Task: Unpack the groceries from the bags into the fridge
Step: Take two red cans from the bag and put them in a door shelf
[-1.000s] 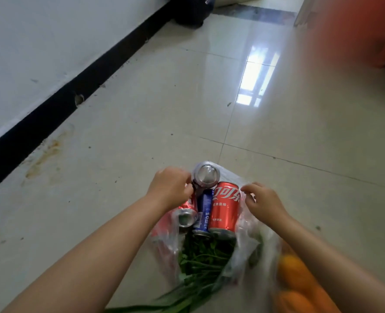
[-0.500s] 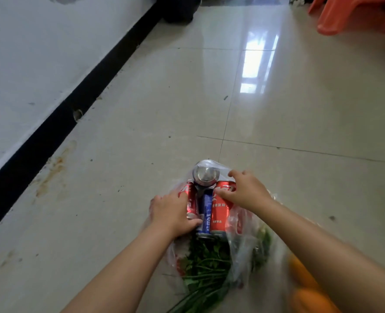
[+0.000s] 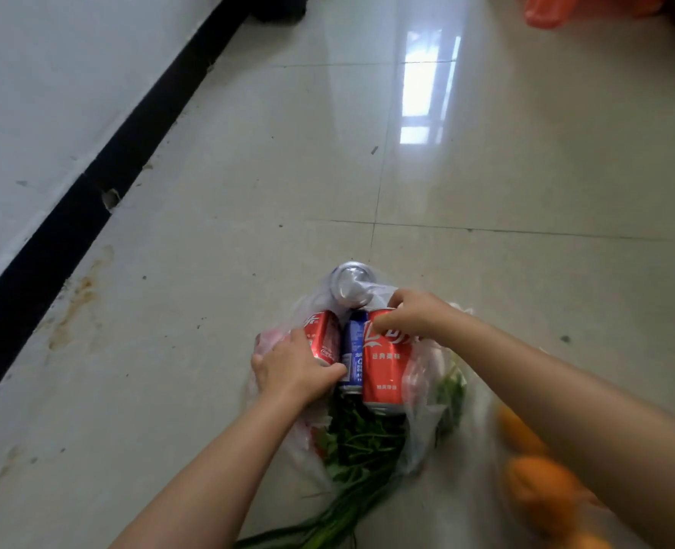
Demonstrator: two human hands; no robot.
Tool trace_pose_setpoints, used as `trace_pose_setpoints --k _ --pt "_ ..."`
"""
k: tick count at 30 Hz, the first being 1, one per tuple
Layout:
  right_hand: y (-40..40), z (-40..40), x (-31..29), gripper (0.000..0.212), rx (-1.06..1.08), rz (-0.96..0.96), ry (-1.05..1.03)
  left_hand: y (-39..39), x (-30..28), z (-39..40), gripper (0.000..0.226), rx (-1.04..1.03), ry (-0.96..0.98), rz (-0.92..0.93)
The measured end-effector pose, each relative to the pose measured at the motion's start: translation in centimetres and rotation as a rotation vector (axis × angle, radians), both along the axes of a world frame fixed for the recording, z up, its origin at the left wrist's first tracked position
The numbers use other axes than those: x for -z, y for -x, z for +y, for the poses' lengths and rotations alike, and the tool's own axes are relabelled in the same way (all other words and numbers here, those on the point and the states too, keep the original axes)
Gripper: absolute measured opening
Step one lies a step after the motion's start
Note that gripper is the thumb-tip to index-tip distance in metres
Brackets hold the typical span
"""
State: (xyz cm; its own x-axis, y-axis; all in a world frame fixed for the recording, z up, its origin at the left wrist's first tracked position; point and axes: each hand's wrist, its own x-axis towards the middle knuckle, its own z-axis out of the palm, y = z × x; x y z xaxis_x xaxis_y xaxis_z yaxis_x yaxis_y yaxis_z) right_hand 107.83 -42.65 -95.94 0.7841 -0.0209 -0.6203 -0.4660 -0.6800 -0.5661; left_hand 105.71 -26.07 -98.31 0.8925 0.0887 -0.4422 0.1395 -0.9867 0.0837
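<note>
A clear plastic bag point(image 3: 425, 402) lies open on the tiled floor. Inside it lie a left red cola can point(image 3: 325, 334), a blue can point(image 3: 353, 350) and a right red cola can point(image 3: 385, 370), with a silver can point(image 3: 352, 289) end-on behind them. Leafy greens point(image 3: 361, 441) fill the near part of the bag. My left hand point(image 3: 292, 368) grips the near end of the left red can. My right hand point(image 3: 415, 315) is closed over the far end of the right red can.
Blurred oranges point(image 3: 538, 481) lie at the lower right by my right forearm. A white wall with a black skirting board point(image 3: 90, 215) runs along the left. An orange plastic object point(image 3: 546, 7) stands at the far right, and a dark object point(image 3: 278, 5) at the top.
My left hand came down from the can tops to the near end of the left red can. My right hand moved in from the bag's edge onto the right red can.
</note>
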Motion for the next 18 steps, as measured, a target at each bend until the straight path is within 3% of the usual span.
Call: trace_pose_setpoints --k 4,8,11,14,18 --pt "0.3 0.5 0.3 0.023 0.006 0.013 -0.037 1.1 -0.4 2.1 0.085 0.079 0.001 0.123" --pt "0.2 1.0 0.6 0.038 -0.012 0.042 -0.020 1.4 0.5 2.2 0.108 0.112 -0.100 0.393" --pt "0.1 1.0 0.9 0.029 0.003 0.054 -0.021 1.0 1.5 1.1 0.084 0.087 -0.131 0.383" --pt "0.2 0.6 1.3 0.017 0.037 0.055 -0.047 0.2 2.4 0.3 0.063 -0.066 0.064 0.226" --pt "0.3 0.1 1.6 0.015 0.051 0.056 -0.087 -0.6 2.5 -0.1 0.067 -0.016 0.009 0.197"
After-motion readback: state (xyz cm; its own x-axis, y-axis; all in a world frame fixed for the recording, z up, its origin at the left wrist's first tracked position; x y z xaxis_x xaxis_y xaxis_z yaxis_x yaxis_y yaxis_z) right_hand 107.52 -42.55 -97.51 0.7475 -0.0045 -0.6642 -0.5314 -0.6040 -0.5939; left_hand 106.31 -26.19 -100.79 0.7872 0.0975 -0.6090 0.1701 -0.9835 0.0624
